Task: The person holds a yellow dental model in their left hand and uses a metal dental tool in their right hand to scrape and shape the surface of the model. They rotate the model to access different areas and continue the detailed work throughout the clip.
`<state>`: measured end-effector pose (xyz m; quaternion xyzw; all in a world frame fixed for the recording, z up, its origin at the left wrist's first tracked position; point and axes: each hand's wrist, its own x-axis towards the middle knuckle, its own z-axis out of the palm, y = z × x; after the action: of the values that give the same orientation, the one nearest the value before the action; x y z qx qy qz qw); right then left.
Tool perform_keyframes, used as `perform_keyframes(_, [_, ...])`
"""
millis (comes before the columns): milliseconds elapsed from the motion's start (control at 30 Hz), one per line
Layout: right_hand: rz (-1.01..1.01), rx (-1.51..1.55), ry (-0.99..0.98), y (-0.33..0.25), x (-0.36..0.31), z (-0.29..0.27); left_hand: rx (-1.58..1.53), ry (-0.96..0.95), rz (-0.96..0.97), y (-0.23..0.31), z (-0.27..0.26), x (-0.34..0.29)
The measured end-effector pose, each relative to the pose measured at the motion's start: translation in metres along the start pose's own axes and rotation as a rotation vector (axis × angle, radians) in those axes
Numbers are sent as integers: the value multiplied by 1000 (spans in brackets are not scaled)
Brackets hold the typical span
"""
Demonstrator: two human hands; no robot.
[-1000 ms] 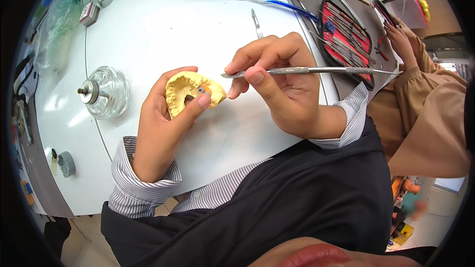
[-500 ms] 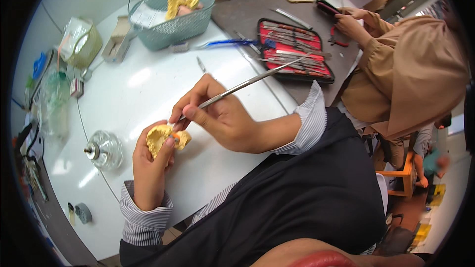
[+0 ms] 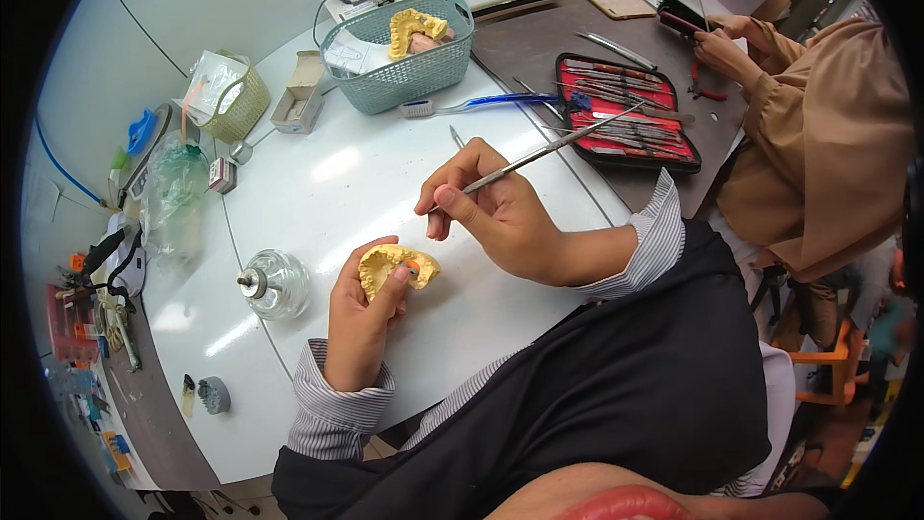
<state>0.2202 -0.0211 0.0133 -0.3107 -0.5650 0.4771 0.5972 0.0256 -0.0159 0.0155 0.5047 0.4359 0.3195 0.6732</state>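
Note:
My left hand (image 3: 358,332) is closed around a yellow plaster dental cast (image 3: 378,262), its thumb pressing on the cast's inner side. A small orange patch (image 3: 413,267) shows on the cast beside the thumb tip. Up and to the right of it, apart from the cast, my right hand (image 3: 505,231) pinches a slim metal dental hand instrument (image 3: 544,150) like a pen. Its long shaft slants up to the right, across the view of the instrument case. The lower working end is mostly hidden by my fingers.
A glass spirit burner (image 3: 282,286) stands left of the cast. Farther back are a teal basket (image 3: 404,79) holding another yellow cast, a blue toothbrush (image 3: 496,100), and an open red-lined instrument case (image 3: 695,166). At the right, a person in a brown garment (image 3: 818,154) holds a dark object.
My right hand with the instrument has lifted away from the cast, where its fingers were close against it. The cast stays in my left hand. The whole view has shifted.

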Motion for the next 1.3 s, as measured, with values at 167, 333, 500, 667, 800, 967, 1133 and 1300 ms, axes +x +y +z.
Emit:
perform_keyframes(167, [134,68,58,2,4,-3,18,5,-15,3,3,-2])
perform_keyframes(333, [197,94,41,4,3,-5,-5,3,15,1,3,0])
perform_keyframes(500, [216,121,50,6,4,-5,-1,10,18,1,3,1])
perform_keyframes(667, [233,151,39,12,4,-8,-45,-12,-11,2,0,0])
perform_keyframes(800, [254,115,69,7,5,-5,-124,-42,-1,-1,-6,2])
perform_keyframes(967, [273,113,82,5,2,-5,-222,-81,-26,-2,-7,1])
perform_keyframes(1133, [282,84,43,3,3,-3,-276,-101,-12,-1,-6,0])
perform_keyframes(1300, [251,68,39,6,4,-5,-360,-168,-27,2,-3,4])
